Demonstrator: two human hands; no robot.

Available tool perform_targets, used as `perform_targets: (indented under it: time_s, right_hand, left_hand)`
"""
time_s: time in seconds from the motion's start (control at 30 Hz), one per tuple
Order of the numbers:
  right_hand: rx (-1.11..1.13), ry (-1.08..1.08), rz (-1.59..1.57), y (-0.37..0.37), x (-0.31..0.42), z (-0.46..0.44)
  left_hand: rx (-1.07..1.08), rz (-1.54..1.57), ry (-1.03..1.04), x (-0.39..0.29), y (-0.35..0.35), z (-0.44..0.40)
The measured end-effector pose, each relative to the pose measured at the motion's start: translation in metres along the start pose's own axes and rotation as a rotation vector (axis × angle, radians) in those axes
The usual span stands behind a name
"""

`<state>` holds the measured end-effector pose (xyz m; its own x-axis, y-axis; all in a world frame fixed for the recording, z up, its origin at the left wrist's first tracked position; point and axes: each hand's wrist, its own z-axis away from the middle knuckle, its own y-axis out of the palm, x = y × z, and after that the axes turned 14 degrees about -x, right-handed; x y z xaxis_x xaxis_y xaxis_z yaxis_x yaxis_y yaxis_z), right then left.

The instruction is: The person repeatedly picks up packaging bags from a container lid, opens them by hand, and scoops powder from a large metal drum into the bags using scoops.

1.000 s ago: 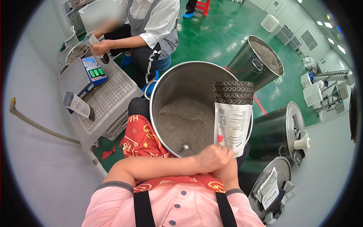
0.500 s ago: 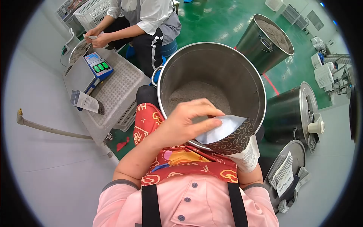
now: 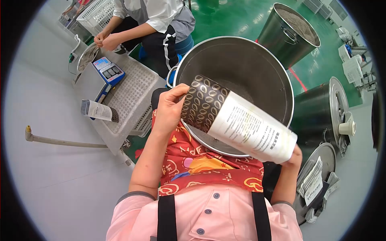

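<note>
A packaging pouch [image 3: 251, 128], white with printed text and a dark band of oval shapes at one end, lies slanted across the near rim of the big steel drum [image 3: 277, 68]. My left hand [image 3: 169, 110] pinches the dark end at the left. At the lower right, my right hand [image 3: 294, 156] grips the white end, its fingers mostly hidden behind the pouch. The drum stands before my knees, its inside partly covered by the pouch. Whether the pouch holds anything cannot be seen.
On the left, a scale [image 3: 108, 74] and another pouch [image 3: 99, 111] rest on a white crate [image 3: 136, 80]. A co-worker's hands [image 3: 108, 40] are near a bowl of powder [image 3: 87, 57]. A filled drum [image 3: 297, 28], a lidded drum [image 3: 313, 108] and stacked pouches [image 3: 311, 182] stand right.
The pouch has swung from upright with its mouth gaping to lying slanted over the drum. My left hand moved left with the dark end; the scale's green display has gone dark.
</note>
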<state>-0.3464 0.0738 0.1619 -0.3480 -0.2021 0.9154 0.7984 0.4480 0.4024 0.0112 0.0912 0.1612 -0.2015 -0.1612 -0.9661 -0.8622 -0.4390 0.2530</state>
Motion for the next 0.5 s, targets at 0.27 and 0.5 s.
perform_targets:
  time_s: [0.27, 0.5]
  right_hand:
    - [0.009, -0.261, 1.029, 0.046, 0.037, -0.074]
    - [0.106, -0.516, 1.348, 0.034, 0.009, -0.141]
  left_hand:
    - [-0.033, -0.628, 0.289, 0.046, -0.005, -0.031]
    - [-0.124, -1.057, 0.491, 0.01, -0.021, -0.072]
